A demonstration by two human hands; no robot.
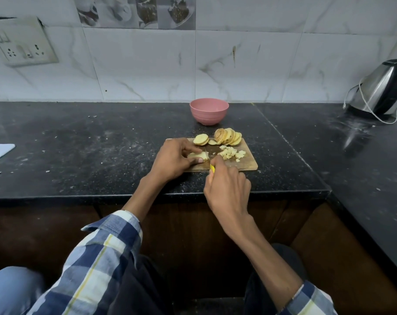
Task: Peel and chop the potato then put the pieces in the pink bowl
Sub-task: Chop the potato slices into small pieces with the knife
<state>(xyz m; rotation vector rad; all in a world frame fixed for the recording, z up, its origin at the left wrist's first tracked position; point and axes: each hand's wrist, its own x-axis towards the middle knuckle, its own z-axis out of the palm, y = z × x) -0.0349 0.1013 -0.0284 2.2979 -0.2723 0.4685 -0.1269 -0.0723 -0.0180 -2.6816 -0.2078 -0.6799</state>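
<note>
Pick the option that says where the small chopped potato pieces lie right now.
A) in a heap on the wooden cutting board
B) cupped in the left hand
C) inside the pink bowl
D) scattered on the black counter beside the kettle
A: the small chopped potato pieces sit in a heap on the wooden cutting board, just right of the right hand; no pieces show in the pink bowl behind it.

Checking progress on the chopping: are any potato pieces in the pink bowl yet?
No, the pink bowl shows none inside; the diced pieces lie on the cutting board.
</note>
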